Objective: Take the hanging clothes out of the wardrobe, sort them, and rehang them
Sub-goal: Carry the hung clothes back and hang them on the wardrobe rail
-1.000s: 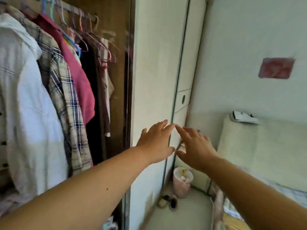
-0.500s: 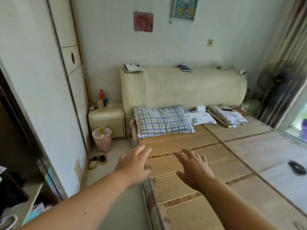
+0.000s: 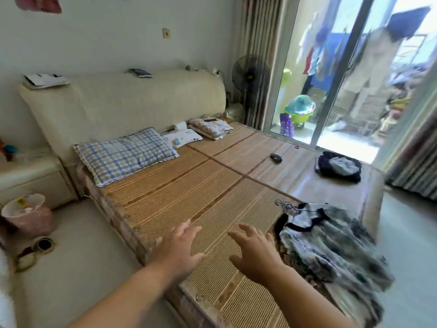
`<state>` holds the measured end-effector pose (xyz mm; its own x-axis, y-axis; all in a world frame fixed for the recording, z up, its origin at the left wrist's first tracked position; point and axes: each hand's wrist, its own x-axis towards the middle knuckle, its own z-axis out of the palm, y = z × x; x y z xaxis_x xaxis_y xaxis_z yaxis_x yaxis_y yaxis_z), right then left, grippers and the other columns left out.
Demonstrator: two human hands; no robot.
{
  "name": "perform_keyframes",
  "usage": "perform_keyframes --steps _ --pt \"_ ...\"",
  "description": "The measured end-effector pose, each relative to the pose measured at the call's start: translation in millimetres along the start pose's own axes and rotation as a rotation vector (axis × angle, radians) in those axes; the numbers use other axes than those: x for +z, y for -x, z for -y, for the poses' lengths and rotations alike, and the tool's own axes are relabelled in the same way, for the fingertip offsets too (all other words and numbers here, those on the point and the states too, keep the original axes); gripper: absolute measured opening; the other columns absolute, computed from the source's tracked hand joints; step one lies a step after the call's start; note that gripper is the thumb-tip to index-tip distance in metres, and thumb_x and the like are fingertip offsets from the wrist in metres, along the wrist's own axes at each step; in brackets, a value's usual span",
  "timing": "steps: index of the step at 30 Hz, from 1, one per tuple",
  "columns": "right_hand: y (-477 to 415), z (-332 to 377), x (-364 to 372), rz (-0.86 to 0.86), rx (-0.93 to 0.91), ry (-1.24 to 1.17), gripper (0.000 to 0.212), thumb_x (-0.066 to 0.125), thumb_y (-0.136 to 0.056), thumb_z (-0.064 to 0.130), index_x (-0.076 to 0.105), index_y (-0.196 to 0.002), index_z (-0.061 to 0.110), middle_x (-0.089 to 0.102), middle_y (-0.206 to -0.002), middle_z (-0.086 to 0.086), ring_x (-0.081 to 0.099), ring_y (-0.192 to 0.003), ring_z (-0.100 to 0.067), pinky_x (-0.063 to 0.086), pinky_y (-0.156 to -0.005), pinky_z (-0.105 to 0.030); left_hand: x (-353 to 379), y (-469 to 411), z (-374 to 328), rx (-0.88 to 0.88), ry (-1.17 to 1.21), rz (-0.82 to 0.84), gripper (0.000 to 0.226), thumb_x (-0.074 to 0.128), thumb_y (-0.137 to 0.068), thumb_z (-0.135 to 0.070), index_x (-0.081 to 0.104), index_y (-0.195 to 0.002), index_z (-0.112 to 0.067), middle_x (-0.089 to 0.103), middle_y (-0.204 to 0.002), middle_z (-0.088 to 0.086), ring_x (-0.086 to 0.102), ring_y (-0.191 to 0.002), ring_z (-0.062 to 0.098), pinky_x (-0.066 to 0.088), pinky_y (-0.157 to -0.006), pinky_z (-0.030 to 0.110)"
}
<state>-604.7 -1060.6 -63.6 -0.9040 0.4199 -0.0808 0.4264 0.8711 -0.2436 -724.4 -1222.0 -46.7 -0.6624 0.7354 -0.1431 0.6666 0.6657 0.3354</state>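
Garment (image 3: 331, 252) has come into view beside right hand (image 3: 255, 254).

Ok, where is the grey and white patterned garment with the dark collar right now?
Head view, lower right: the patterned garment lies on the woven straw bed mat at the bed's near corner, just right of the right hand.

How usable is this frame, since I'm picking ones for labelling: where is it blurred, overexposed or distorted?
Head view: the patterned garment smears into blur toward the right edge; sunlight washes out the balcony floor; the wide lens bows the sliding door frame; the left hand, right hand and checked pillow look fairly sharp.
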Motion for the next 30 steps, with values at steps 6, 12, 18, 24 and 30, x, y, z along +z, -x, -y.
perform_keyframes --steps 6,12,18,24,30 --pt "102 -120 -21 -0.023 0.181 -0.006 0.061 0.054 -0.088 0.046 0.028 -0.142 0.042 0.018 -0.155 0.003 0.021 -0.142 -0.021 0.011 -0.113 -0.055 64 1 -129 0.172 -0.041 0.095 0.062 0.048 -0.09 -0.047 0.023 -0.146 -0.037 0.014 -0.157 -0.007 0.02 -0.143 0.016 0.014 -0.114 0.053" --pt "215 -276 -61 0.03 0.241 0.077 0.067 0.054 -0.088 0.043 0.019 -0.145 0.043 0.013 -0.157 0.002 0.024 -0.141 -0.023 0.014 -0.114 -0.05 146 21 -282 0.32 0.043 0.179 0.062 0.05 -0.091 -0.045 0.021 -0.146 -0.039 0.022 -0.154 -0.017 0.019 -0.141 0.002 0.014 -0.117 0.048" --pt "290 -402 -95 0.032 0.315 0.071 0.069 0.054 -0.087 0.048 0.017 -0.145 0.044 0.015 -0.157 0.0 0.026 -0.14 -0.022 0.023 -0.112 -0.043 190 30 -407 0.359 0.032 0.173 0.063 0.052 -0.089 -0.048 0.027 -0.145 -0.037 0.014 -0.156 -0.011 0.024 -0.142 0.011 0.024 -0.116 0.046" --pt "287 -493 -113 0.083 0.32 0.094 0.067 0.053 -0.088 0.046 0.019 -0.146 0.041 0.015 -0.157 0.0 0.034 -0.136 -0.023 0.025 -0.111 -0.043 211 -15 -490 0.424 0.028 0.171 0.061 0.053 -0.089 -0.046 0.03 -0.145 -0.037 0.025 -0.153 -0.013 0.026 -0.14 0.006 0.027 -0.112 0.032" --pt "201 -571 -111 0.121 0.244 0.085 0.063 0.053 -0.088 0.045 0.024 -0.144 0.041 0.019 -0.155 0.0 0.035 -0.135 -0.025 0.026 -0.109 -0.044 246 -107 -535 0.391 0.013 0.224 0.059 0.052 -0.091 -0.042 0.03 -0.145 -0.034 0.024 -0.153 -0.011 0.028 -0.139 0.008 0.03 -0.113 0.036"
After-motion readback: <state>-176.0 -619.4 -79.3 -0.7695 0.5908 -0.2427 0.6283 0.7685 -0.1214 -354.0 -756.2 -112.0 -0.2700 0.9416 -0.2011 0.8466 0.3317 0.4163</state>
